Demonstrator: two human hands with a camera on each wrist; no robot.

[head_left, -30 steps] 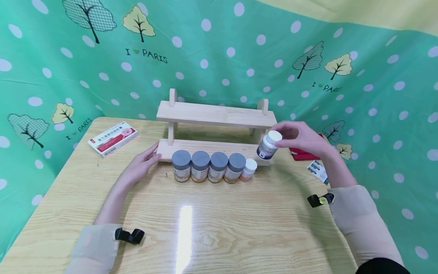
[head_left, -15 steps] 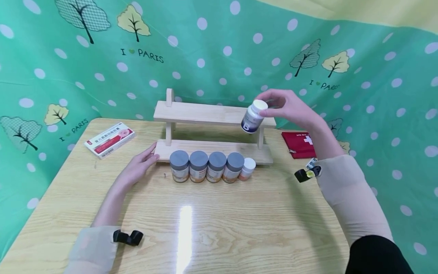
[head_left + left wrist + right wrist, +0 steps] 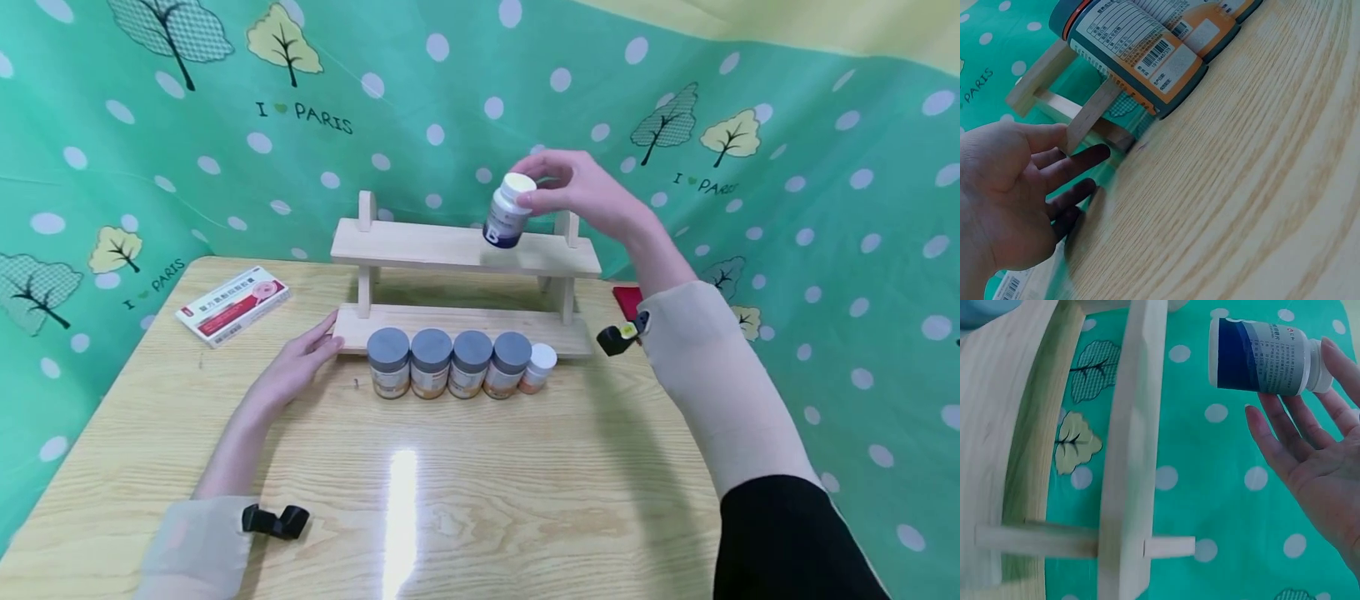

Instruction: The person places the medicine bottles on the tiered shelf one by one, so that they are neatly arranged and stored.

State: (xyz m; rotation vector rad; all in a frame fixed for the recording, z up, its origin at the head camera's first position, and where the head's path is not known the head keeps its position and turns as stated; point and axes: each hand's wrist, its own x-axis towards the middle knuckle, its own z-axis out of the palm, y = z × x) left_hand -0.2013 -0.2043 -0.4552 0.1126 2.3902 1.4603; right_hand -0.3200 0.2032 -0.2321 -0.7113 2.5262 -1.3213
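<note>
My right hand (image 3: 581, 192) holds a white bottle (image 3: 506, 212) with a dark blue label band, fingers and thumb around its white cap. The bottle is upright above the upper board of a two-tier wooden rack (image 3: 420, 243); the right wrist view shows a gap between the bottle (image 3: 1260, 356) and the board (image 3: 1132, 437). My left hand (image 3: 296, 367) touches the left end of the lower board, its fingers extended and slightly spread in the left wrist view. Several grey-lidded jars (image 3: 431, 364) stand in a row before the rack, beside a small white-capped bottle (image 3: 538, 368).
A white and red medicine box (image 3: 234, 306) lies on the table (image 3: 480, 500) to the left. At the right, a red pouch (image 3: 627, 302) is mostly hidden behind my right sleeve. A green dotted cloth (image 3: 450, 100) hangs behind the rack.
My right hand has raised the white bottle from in front of the lower board and carried it up and left over the upper board. My left hand stays at the rack's end.
</note>
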